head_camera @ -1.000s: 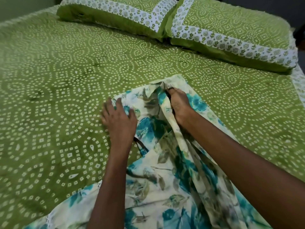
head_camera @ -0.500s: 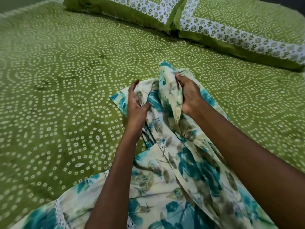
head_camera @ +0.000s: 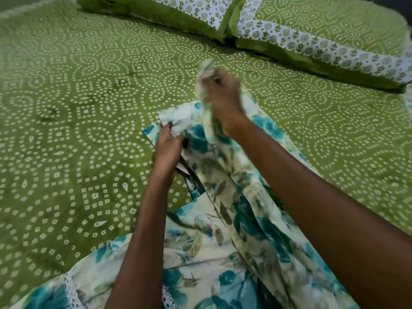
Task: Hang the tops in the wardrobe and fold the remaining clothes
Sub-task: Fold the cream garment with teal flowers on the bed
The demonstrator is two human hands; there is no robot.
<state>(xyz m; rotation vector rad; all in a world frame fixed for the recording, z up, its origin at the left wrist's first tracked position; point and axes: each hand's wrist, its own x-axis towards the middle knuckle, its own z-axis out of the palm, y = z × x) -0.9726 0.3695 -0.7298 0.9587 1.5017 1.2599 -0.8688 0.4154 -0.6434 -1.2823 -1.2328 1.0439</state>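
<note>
A cream garment with a teal and olive floral print lies spread on the green bed, with white lace trim showing near the bottom edge. My right hand grips a bunched strip of the garment's far end and holds it raised off the bed; the hand is blurred by motion. My left hand pinches the flat cloth edge just to the left and lower, close to the bed surface.
The bed is covered by a green sheet with white dotted swirls. Two matching green pillows with white patterned bands lie along the far edge. The bed's right edge shows at the far right.
My right hand has lifted the bunched cloth up and away from the bed. My left hand went from pressing flat on the garment to pinching its edge.
</note>
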